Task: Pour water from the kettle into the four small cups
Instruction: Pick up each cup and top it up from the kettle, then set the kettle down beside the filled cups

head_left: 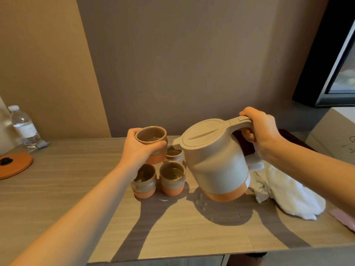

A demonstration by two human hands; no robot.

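Note:
My right hand (259, 131) grips the handle of a grey kettle (215, 160) with an orange base, held above the table and tilted left, its spout near a raised cup. My left hand (138, 150) holds that small grey-and-orange cup (151, 136) in the air; liquid shows inside it. Three matching cups stand on the table below: front left (144, 181), front right (172, 177) and a back one (173, 153), partly hidden behind the held cup and the kettle. All three show water inside.
A wooden table (57, 169) runs to a grey wall. A water bottle (24, 127) and an orange round kettle base (13, 166) sit far left. A crumpled white cloth (288, 194) lies right of the kettle. A white box (334, 131) and a dark screen (330, 54) are at right.

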